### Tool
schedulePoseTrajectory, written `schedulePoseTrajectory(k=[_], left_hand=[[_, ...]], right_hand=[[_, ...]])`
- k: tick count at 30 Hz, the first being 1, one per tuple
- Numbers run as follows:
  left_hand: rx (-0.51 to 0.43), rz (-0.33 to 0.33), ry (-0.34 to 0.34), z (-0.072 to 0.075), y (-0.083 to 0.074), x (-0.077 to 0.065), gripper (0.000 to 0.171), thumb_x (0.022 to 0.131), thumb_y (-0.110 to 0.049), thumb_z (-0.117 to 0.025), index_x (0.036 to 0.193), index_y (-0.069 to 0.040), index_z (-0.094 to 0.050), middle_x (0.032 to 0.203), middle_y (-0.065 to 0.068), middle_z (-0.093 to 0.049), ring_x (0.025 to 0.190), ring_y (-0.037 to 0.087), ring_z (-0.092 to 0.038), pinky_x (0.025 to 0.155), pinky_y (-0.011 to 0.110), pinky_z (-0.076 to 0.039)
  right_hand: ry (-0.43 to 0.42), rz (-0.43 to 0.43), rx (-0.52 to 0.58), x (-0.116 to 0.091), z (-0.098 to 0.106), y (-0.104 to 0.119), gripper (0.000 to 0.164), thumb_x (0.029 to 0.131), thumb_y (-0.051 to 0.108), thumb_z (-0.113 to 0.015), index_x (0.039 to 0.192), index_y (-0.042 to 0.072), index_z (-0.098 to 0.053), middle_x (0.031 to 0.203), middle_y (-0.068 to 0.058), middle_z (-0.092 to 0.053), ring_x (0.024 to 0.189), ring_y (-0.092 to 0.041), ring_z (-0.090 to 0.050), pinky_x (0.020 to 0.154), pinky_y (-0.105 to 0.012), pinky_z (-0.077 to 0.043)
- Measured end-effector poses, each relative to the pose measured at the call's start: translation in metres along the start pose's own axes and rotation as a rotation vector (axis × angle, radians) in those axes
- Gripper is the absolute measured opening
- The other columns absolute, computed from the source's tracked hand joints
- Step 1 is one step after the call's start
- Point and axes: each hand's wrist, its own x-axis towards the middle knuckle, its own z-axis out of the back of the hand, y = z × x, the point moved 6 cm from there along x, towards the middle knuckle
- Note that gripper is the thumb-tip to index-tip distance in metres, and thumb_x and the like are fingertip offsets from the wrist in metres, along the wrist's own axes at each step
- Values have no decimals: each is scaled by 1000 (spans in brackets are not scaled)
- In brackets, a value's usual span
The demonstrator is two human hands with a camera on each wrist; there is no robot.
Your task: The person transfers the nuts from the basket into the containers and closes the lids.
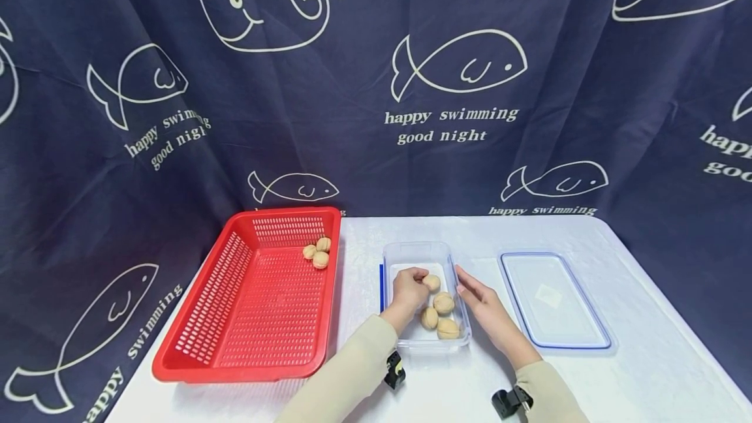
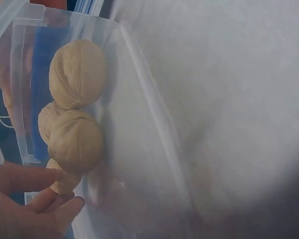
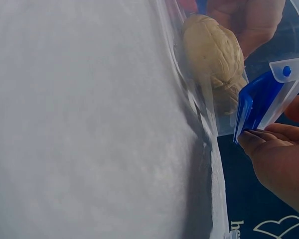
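A clear plastic box (image 1: pixel 420 344) with blue latches stands on the table, with several walnuts (image 1: pixel 443 303) inside. Reaching into it, my left hand (image 1: pixel 409 292) pinches a walnut (image 1: pixel 431 282) between thumb and fingers; the left wrist view shows the fingertips on that walnut (image 2: pixel 65 182), low beside the others. My right hand (image 1: pixel 489 309) lies along the box's right side with fingers extended. In the right wrist view its fingertips touch the hanging blue latch (image 3: pixel 259 102). Three walnuts (image 1: pixel 320 260) sit in the far right corner of a red basket (image 1: pixel 241 374).
The red perforated basket takes up the table's left side. A clear lid with a blue seal (image 1: pixel 531 299) lies flat to the right of the box. Behind the white table (image 1: pixel 476 230) hangs a dark blue curtain (image 1: pixel 364 83) with white fish prints.
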Motion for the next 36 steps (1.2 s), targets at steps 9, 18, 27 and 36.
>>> schedulePoseTrajectory(k=[9,18,27,36], left_hand=[[84,-79,14,-2,-6,-2,34,71,12,-65,98,-5,-75,94,8,-72,81,14,-61,73,23,-52],[67,-60,55,-5,-6,-1,41,72,10,-66,109,-5,-72,107,15,-70,97,22,-64,80,27,-54],[45,-96,43,11,-37,6,34,77,5,-68,111,2,-69,107,14,-70,104,30,-63,90,34,-51],[-61,-97,10,32,-76,23,27,80,1,-68,106,1,-71,94,11,-72,88,20,-67,76,23,-53]], right_hand=[[3,-14,-12,1,2,-1,52,103,20,-43,150,3,-27,155,-16,-25,143,-35,-19,115,-47,-15],[8,-28,6,1,2,2,52,103,17,-43,150,4,-26,156,-16,-24,143,-34,-17,116,-47,-14],[5,-27,8,-2,3,2,53,103,18,-43,150,3,-25,156,-17,-23,143,-34,-17,116,-47,-13],[-3,-16,0,1,0,-1,51,102,15,-44,149,1,-28,154,-18,-26,142,-35,-21,115,-46,-17]])
